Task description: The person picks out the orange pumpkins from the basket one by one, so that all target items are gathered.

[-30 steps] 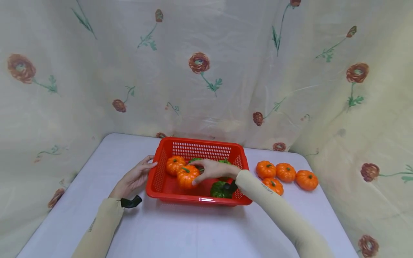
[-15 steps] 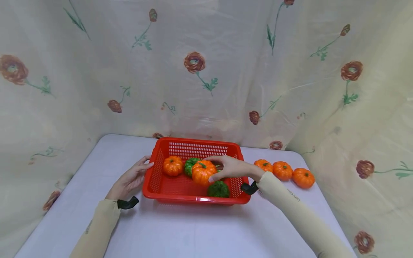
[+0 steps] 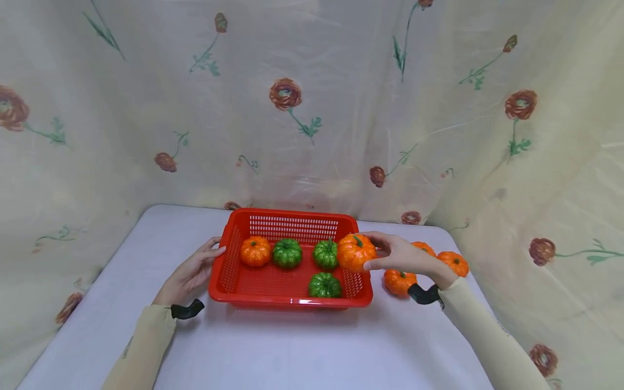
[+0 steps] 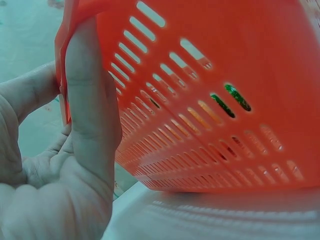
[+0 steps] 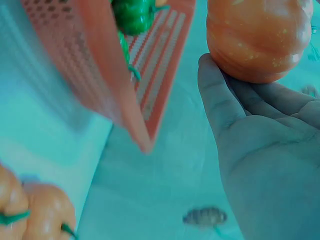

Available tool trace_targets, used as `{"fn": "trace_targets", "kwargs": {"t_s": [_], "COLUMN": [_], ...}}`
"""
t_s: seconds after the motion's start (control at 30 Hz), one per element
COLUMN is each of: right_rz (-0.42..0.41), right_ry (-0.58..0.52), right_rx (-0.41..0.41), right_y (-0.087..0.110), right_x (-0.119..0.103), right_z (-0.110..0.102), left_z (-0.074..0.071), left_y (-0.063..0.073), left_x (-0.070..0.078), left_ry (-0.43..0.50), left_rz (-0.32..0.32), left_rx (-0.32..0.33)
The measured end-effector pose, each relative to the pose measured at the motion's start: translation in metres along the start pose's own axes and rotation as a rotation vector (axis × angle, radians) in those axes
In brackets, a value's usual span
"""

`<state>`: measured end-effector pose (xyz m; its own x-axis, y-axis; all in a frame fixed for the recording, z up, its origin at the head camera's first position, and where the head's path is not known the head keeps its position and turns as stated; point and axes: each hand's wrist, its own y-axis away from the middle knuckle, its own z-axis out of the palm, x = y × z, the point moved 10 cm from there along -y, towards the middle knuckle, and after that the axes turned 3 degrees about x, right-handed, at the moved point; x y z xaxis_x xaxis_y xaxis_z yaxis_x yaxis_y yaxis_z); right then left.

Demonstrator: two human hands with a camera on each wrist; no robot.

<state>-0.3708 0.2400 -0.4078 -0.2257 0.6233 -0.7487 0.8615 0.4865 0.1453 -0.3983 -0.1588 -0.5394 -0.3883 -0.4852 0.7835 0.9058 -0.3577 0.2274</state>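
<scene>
My right hand [image 3: 407, 257] pinches an orange pumpkin [image 3: 356, 253] between thumb and fingers, holding it up so that it overlaps the right rim of a red plastic basket [image 3: 263, 299]. In the right wrist view the pumpkin [image 5: 257, 42] sits at the fingertips, clear of the basket wall. The left hand [image 3: 190, 271] grips the basket's left rim; the left wrist view shows its thumb and fingers on either side of the edge. Inside the basket lie one orange pumpkin [image 3: 255, 251] and three green ones, including a green pumpkin [image 3: 325, 285] near the front.
Right of the basket, more orange pumpkins lie on the white table [image 3: 292, 352]: one pumpkin [image 3: 400, 283] close to the basket, another pumpkin [image 3: 453, 263] farther right, and one partly hidden behind my right hand. A flower-print curtain [image 3: 292, 135] hangs around the table.
My right hand has lifted the orange pumpkin from the basket's middle and carried it right to the right rim, uncovering the green pumpkins. The left hand keeps its grip; the head view has shifted slightly.
</scene>
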Motion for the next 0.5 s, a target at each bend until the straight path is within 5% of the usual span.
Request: {"fn": "trace_targets", "kwargs": {"t_s": [0.5], "right_rz": [0.114], "right_ry": [-0.101], "right_rx": [0.159], "right_y": [0.062], "right_x": [0.093], "right_z": [-0.058], "left_z": [0.001], "left_y": [0.002], "left_x": [-0.001], "left_ry": [0.039], "left_rz": [-0.024], "left_rx": [-0.006]}}
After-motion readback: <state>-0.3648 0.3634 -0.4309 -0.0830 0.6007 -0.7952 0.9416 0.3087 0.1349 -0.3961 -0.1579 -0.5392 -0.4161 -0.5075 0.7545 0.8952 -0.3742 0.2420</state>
